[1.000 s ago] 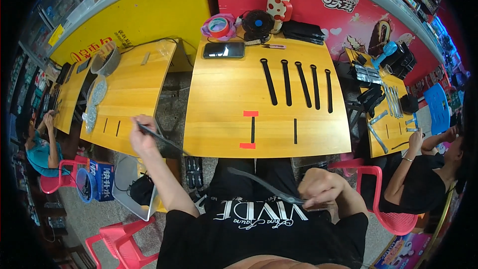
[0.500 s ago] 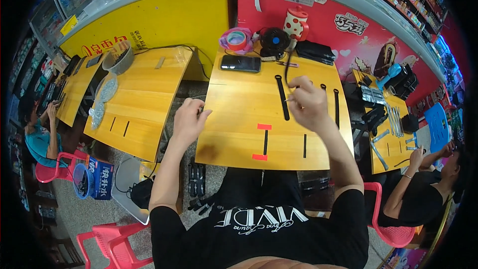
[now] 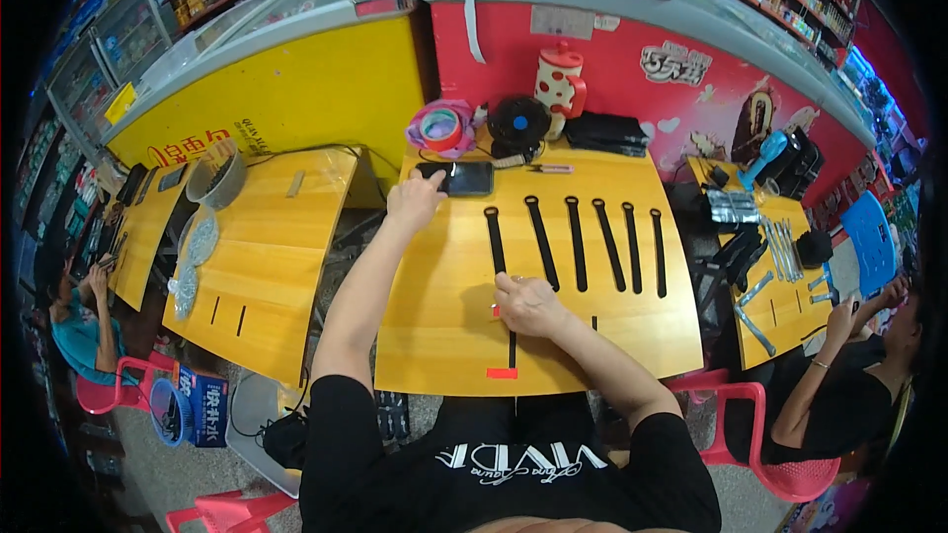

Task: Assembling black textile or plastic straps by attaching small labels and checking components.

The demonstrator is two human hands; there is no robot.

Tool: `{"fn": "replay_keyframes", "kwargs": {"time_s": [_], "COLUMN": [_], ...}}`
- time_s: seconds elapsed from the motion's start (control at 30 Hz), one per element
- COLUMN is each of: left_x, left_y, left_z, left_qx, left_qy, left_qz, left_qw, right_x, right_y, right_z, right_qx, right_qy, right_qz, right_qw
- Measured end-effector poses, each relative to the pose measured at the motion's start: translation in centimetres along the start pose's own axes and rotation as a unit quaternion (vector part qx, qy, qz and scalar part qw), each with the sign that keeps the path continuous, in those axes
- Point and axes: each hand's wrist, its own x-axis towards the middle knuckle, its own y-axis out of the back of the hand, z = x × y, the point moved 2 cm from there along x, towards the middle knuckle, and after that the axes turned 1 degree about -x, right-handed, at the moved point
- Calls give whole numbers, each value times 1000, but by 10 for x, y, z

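Note:
On the yellow table, my left hand (image 3: 415, 201) reaches to the left end of a dark phone (image 3: 470, 178), a finger stretched onto it and nothing held. My right hand (image 3: 534, 308) pinches the lower end of the leftmost black strap (image 3: 496, 239), a narrow band with a ring-shaped head at its far end. Its fingers partly cover that end and a red tape mark (image 3: 496, 312). Several similar black straps (image 3: 577, 245) lie side by side to its right, heads away from me. A second red tape mark (image 3: 502, 373) sits near the table's front edge.
Along the back stand a pink bag with tape rolls (image 3: 440, 128), a small black fan (image 3: 519, 122), a spotted tumbler (image 3: 559, 81) and black pouches (image 3: 606, 134). A pen-like item (image 3: 550, 169) lies before them. People work at side tables, left and right.
My right hand has come down toward me and left from above the straps; the strap it dangled now lies leftmost on the table. My left hand has moved forward onto the phone. The view has shifted.

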Motion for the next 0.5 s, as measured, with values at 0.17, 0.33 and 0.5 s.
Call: {"fn": "replay_keyframes", "kwargs": {"time_s": [0.17,0.33,0.5], "left_x": [39,35,5], "left_y": [-13,-14,-6], "left_z": [-1,5,-1], "left_qx": [16,9,-188], "left_qy": [11,29,65], "left_qz": [12,9,63], "left_qw": [1000,999,978], "right_x": [-1,-3,-1], "right_y": [-1,1,10], "right_z": [26,39,35], "right_qx": [63,105,131], "right_qy": [-71,-91,-86], "right_qz": [51,115,128], "right_qw": [994,984,979]}}
